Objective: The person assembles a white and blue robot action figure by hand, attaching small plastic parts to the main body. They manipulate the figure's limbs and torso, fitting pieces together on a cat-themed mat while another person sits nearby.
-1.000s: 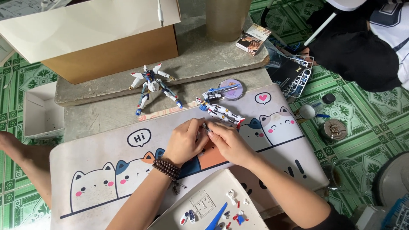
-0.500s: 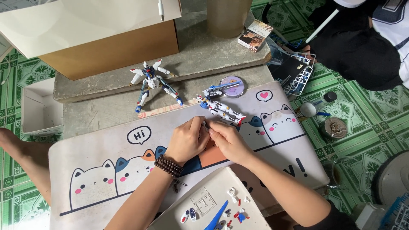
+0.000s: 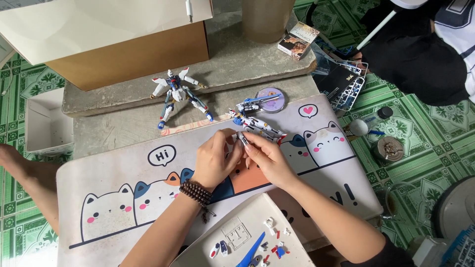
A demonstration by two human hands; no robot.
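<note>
Pinching a small white piece [image 3: 241,137] between the fingertips of both hands, you have your left hand [image 3: 215,160] and right hand [image 3: 267,158] pressed together over the cat-print mat [image 3: 123,188]. Both grips are closed on that piece, which sits right where your fingers meet, near the mat's upper edge. Just beyond your knuckles lies a half-built toy robot [image 3: 257,126] in white, blue and red, touching the mat. A finished toy robot [image 3: 179,94] lies sprawled on the stone slab [image 3: 237,59], well apart from your hands. A round lilac tin [image 3: 271,100] sits just beside the half-built one. Near your forearms, a white tray [image 3: 232,237] holds loose small parts. A bead bracelet [image 3: 197,192] wraps your left wrist.
</note>
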